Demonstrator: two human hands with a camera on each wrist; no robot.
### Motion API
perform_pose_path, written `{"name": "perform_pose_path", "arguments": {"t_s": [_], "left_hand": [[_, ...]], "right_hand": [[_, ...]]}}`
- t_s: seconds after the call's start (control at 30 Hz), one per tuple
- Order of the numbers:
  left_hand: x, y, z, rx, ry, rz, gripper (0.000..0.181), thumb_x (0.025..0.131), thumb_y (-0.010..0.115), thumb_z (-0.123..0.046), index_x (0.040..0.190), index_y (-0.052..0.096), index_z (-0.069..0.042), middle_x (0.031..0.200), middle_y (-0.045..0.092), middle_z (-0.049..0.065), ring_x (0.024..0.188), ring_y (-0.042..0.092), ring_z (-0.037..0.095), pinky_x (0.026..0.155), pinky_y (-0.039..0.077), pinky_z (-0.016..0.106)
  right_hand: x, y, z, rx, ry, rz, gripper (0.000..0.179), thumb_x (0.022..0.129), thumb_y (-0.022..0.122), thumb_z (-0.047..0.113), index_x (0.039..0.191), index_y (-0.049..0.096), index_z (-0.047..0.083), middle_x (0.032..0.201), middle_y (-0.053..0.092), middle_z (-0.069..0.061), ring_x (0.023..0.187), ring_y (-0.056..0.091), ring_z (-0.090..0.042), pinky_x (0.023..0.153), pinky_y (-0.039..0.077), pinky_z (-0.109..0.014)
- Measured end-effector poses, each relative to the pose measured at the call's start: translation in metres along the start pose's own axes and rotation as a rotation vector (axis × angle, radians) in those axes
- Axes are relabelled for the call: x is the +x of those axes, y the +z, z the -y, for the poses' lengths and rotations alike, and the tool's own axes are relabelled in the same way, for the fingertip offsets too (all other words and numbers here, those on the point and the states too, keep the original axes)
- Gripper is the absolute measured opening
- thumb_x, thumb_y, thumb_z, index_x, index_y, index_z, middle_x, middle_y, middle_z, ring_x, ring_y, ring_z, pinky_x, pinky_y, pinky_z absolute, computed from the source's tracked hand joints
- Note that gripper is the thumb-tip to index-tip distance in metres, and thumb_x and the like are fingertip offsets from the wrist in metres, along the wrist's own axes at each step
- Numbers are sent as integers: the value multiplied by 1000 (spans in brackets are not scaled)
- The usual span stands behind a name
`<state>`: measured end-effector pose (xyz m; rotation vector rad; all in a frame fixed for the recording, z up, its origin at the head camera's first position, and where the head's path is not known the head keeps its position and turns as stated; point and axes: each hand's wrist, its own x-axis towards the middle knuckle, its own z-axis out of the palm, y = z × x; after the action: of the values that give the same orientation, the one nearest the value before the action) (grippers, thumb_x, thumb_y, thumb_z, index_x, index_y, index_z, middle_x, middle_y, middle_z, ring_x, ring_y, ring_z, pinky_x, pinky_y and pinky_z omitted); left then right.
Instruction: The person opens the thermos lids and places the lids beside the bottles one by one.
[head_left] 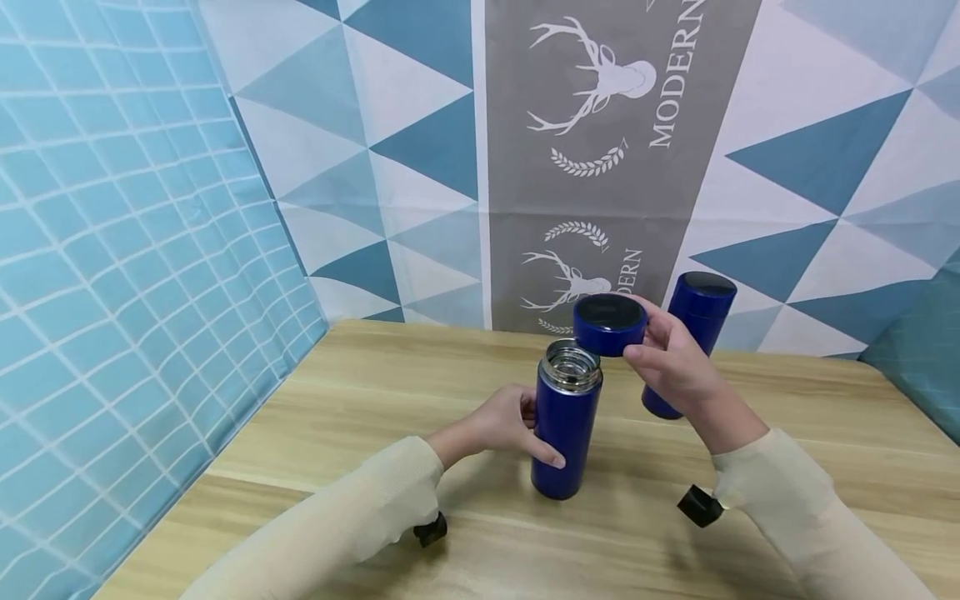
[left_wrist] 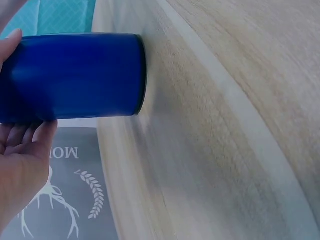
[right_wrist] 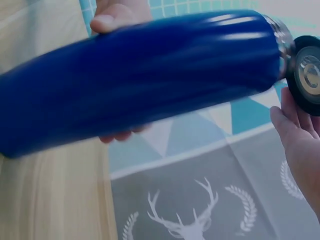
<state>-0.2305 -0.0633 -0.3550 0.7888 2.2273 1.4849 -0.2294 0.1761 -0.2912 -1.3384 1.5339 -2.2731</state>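
A blue thermos bottle [head_left: 566, 437] stands upright on the wooden table, its steel threaded mouth [head_left: 572, 367] uncovered. My left hand [head_left: 510, 425] grips its body from the left, thumb across the front; the left wrist view shows the fingers on the other side of the blue wall [left_wrist: 75, 75]. Just above and right of the mouth, my right hand [head_left: 675, 354] holds the blue lid [head_left: 609, 327] with its dark top facing up. In the right wrist view the lid's underside [right_wrist: 309, 70] shows a round metallic disc beside the bottle's neck.
A second blue thermos bottle [head_left: 688, 342], with its lid on, stands behind my right hand. The wooden table [head_left: 360, 392] meets a patterned wall cloth [head_left: 420, 167] at the back and a blue tiled-print cloth [head_left: 135, 250] on the left.
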Motion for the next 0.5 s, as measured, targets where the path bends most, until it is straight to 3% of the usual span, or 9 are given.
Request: {"name": "perform_pose_path", "arguments": {"t_s": [0.13,0.5], "left_hand": [[-2,1,4,16,13,-12,44,62,86,-1,102,67,2,98,74,14,78,66,2,78,55,17],[-2,1,3,53,22,-26,45,63,87,-5,103,68,0,99,74,12,79,65,2,77,54,17]], "right_hand": [[-9,-6,7,-53,21,-73,46,90,64,10,133,48,6,123,65,0,111,63,-7,99,50,-21],[-26,-14,16,-69,86,-139,43,91,59,0,132,49,10,121,66,2,110,64,-7,98,50,-19]]}}
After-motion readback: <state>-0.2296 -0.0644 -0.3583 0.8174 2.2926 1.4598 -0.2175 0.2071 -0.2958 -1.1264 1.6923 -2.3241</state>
